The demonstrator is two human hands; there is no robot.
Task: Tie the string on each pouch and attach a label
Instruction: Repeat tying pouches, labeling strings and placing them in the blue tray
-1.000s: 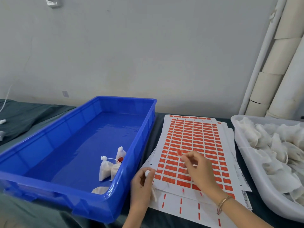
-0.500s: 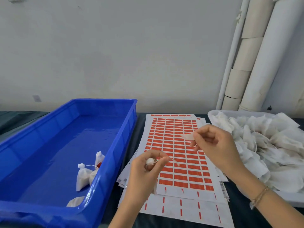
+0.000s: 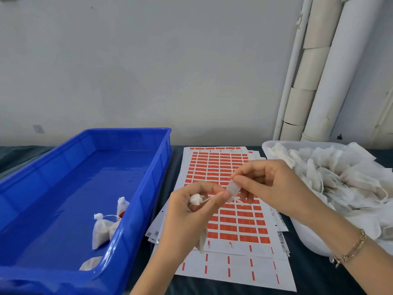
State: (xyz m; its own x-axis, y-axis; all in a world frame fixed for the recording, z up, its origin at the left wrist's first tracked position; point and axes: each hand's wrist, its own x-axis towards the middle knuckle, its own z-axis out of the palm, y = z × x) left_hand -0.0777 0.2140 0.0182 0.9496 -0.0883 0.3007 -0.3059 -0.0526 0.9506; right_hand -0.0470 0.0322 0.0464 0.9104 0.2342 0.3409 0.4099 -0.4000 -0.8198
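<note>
Hands meet mid-scene, fingertips close together. Left hand [image 3: 191, 211], forearm rising from the near edge, curls round a white pouch [image 3: 196, 199], thumb against forefinger. Right hand [image 3: 274, 188], forearm slanting in from near right, pinches a pale label [image 3: 232, 187].

No text can be read.
Right of the blue bin [image 3: 148, 188], the orange labels [image 3: 246, 229] on the sheets [image 3: 234, 271] carry print too fine to read; barcode strips [image 3: 280, 222] along the sheets' right edge are blurred.
</note>
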